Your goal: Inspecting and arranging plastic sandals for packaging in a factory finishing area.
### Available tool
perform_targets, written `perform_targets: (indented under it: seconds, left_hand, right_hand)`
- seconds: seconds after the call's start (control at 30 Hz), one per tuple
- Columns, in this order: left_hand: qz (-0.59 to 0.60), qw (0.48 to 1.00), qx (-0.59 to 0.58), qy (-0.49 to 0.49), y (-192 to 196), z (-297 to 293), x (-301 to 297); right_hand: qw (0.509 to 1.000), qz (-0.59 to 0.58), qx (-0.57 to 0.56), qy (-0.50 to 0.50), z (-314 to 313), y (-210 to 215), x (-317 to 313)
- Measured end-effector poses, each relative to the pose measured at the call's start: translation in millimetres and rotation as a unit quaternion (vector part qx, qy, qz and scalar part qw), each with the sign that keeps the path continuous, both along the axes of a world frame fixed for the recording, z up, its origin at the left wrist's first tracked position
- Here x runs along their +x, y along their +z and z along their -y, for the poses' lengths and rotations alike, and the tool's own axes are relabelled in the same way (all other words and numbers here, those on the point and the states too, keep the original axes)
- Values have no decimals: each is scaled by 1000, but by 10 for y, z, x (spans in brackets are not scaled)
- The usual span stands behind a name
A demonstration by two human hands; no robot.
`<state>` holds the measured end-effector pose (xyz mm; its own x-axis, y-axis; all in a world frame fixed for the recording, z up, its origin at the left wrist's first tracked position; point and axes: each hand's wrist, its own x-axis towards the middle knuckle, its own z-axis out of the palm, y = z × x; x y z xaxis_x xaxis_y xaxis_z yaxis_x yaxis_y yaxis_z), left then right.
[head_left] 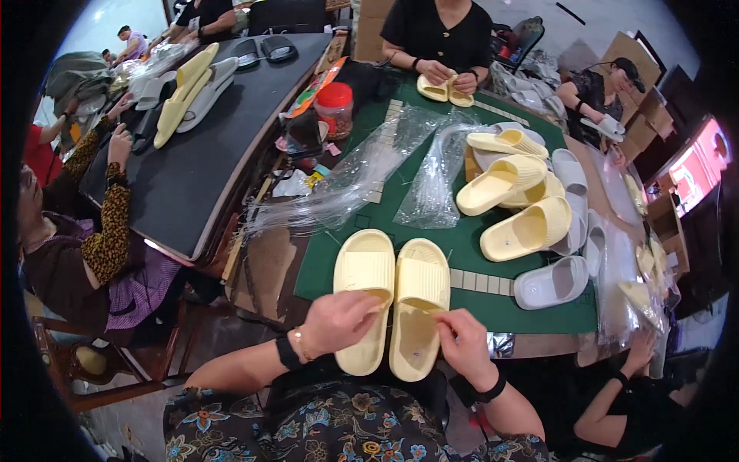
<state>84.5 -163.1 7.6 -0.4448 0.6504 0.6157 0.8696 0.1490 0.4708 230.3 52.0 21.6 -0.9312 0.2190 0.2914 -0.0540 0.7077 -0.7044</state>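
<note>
Two pale yellow slide slippers lie side by side at the near edge of the green mat, toes pointing away from me: the left slipper [363,269] and the right slipper [424,277]. My left hand [341,325] has its fingers closed at the opening of the left slipper's strap. On the other side, my right hand [466,345] pinches the outer edge of the right slipper's strap. Whether a small thing is also between the fingers is too fine to make out.
The green mat [323,269] carries a pile of yellow slippers [526,229], a grey slipper [550,283], clear plastic bags [433,181] and a bundle of thin clear strands [308,212]. A red-lidded jar [334,108] stands beyond. Co-workers sit around; one across handles yellow slippers [445,91].
</note>
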Motion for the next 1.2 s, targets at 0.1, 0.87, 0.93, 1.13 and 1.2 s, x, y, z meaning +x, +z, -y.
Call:
perform_targets:
  seconds: [0.1, 0.87, 0.93, 1.13, 1.2]
  left_hand:
    - [166, 973, 11, 159, 9, 74, -219]
    - [230, 961, 19, 152, -162, -382, -876]
    - [299, 944, 73, 119, -122, -474, -866]
    - [363, 930, 44, 26, -92, -734, -759]
    - [354, 934, 41, 35, -113, -746, -714]
  right_hand:
    - [995, -19, 0, -101, -206, 62, -162]
    - [989, 24, -78, -124, -671, -411, -1202]
    - [987, 10, -137, -88, -429, -123, -1258]
    - [988, -18, -146, -52, 22, -155, -1235]
    - [989, -14, -141, -48, 24, -236, -1222]
